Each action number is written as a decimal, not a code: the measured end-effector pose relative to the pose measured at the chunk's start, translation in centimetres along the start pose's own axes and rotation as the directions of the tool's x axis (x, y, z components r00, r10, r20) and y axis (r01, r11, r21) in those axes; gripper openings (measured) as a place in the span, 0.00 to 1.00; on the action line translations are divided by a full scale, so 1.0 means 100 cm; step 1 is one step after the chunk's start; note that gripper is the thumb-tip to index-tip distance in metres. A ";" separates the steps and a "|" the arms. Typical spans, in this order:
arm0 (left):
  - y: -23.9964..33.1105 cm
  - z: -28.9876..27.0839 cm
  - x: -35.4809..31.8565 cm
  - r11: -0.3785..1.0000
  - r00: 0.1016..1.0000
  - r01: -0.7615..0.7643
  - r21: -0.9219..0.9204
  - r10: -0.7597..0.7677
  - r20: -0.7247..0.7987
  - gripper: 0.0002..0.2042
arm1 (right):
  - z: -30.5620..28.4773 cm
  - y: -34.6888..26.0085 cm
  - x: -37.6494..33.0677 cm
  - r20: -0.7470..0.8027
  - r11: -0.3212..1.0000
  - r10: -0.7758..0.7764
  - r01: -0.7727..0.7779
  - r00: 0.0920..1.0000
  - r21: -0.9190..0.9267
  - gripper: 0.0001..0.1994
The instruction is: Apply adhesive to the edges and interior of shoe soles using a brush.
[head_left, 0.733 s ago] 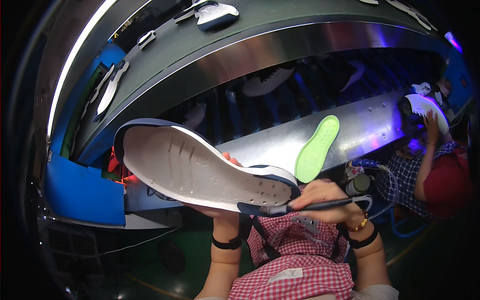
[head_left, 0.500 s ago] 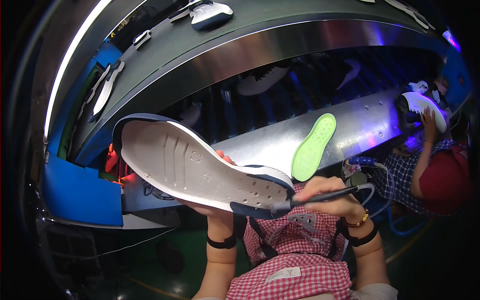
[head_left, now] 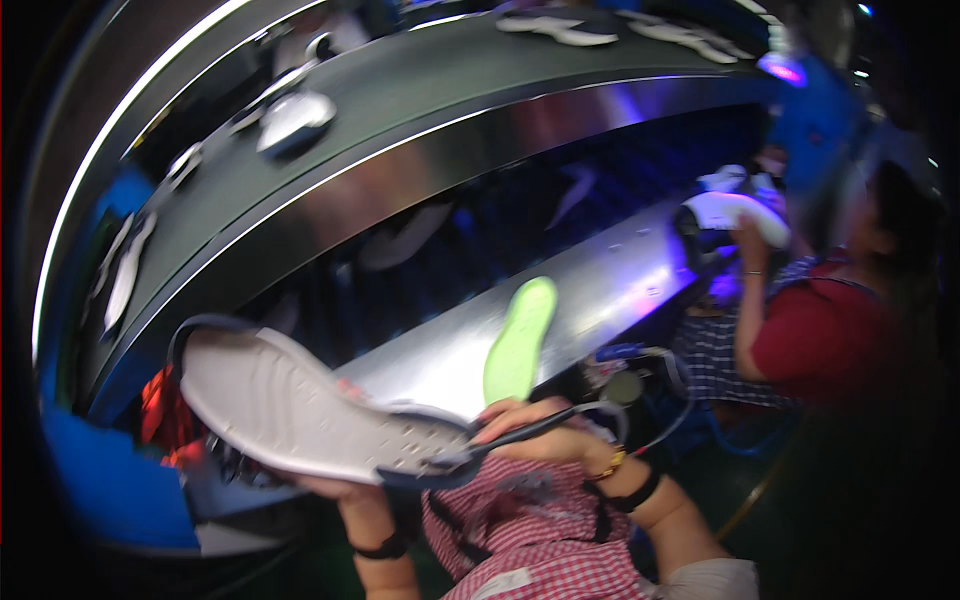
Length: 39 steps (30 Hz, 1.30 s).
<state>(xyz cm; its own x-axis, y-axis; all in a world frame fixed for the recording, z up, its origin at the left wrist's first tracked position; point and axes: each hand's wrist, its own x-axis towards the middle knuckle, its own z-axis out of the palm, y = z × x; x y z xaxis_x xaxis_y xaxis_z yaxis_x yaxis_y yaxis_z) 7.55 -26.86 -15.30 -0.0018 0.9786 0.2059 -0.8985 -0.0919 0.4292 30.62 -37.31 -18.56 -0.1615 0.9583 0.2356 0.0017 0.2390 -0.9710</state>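
Note:
My left hand (head_left: 330, 487) holds up a white shoe sole with a dark blue rim (head_left: 300, 410), its inner face toward me and its toe end to the left. My right hand (head_left: 545, 432) is shut on a thin dark brush (head_left: 540, 425) whose tip touches the heel end of the sole. A bright green insole (head_left: 520, 340) lies on the shiny metal ledge (head_left: 600, 290) just behind my right hand.
A curved conveyor (head_left: 430, 110) with several soles and shoes runs across the top. To the right a person in a red top (head_left: 830, 320) holds a white shoe (head_left: 730, 215). A blue bin (head_left: 100, 480) and red material (head_left: 160, 410) sit at left.
The view has swung so the sole, my hands and the green insole sit lower and further left in the picture. The neighbouring person now shows larger at right. My grips are unchanged.

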 end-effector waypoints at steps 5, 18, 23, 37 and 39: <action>0.015 -0.018 -0.003 0.994 0.927 0.009 0.110 -0.049 0.373 0.42 | 0.022 0.019 0.006 0.011 0.919 0.094 -0.091 0.996 0.383 0.11; -0.037 0.006 -0.033 0.970 0.849 0.039 0.240 -0.159 0.504 0.41 | 0.055 0.000 0.009 -0.027 0.506 0.166 -0.062 0.986 0.860 0.12; -0.032 -0.001 -0.037 0.956 0.888 0.263 0.130 -0.293 0.353 0.33 | 0.055 0.004 -0.001 -0.057 0.517 0.219 -0.066 0.974 0.853 0.12; -0.028 0.005 -0.045 0.939 0.874 0.284 0.194 -0.337 0.351 0.39 | 0.058 0.000 -0.013 -0.079 0.498 0.240 -0.052 0.968 0.866 0.12; -0.028 0.020 -0.046 0.934 0.831 0.272 0.232 -0.349 0.432 0.41 | 0.054 -0.006 -0.015 -0.085 0.516 0.251 -0.059 0.964 0.855 0.11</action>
<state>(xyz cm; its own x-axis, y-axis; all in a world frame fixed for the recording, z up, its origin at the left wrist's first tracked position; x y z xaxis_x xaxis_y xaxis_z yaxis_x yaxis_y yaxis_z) 10.98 -31.47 -15.73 0.5020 0.7661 0.4014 -0.7377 0.1371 0.6610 25.54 -39.71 -18.58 -0.0710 0.9974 -0.0133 -0.8332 -0.0666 -0.5490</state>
